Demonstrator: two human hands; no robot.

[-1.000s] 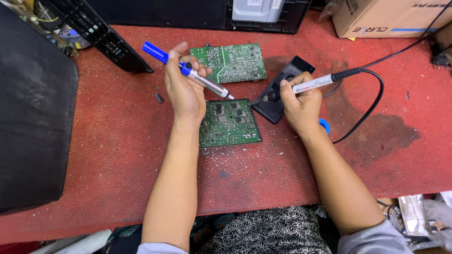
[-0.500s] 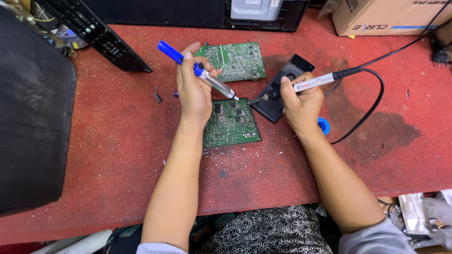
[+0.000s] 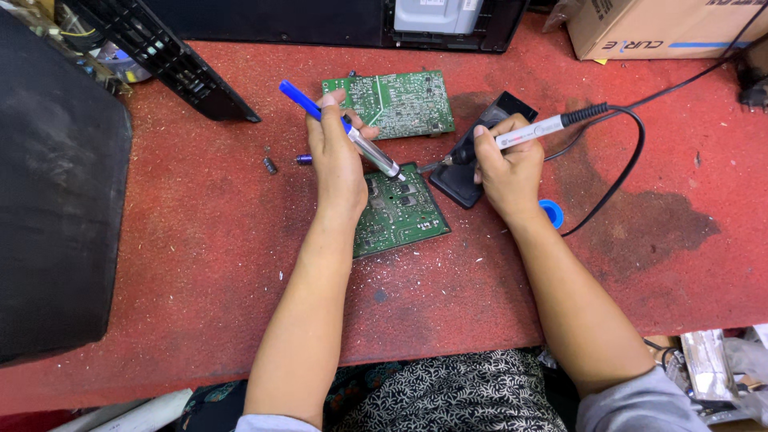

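My left hand grips a blue and silver desoldering pump, its tip pointing down at the near green circuit board. My right hand holds a soldering iron with a white and black handle, and the iron's tip reaches the board's top right corner beside the pump's tip. A second green circuit board lies further back. The black soldering iron stand sits between the near board and my right hand.
A black cable loops from the iron toward the far right. A small blue round thing lies by my right wrist. Small loose parts lie left of the boards. A black panel fills the left; a cardboard box stands at back right.
My left hand has moved right and tilted the pump, bringing its tip down to the near board's top right corner. The iron's tip has come in to meet it.
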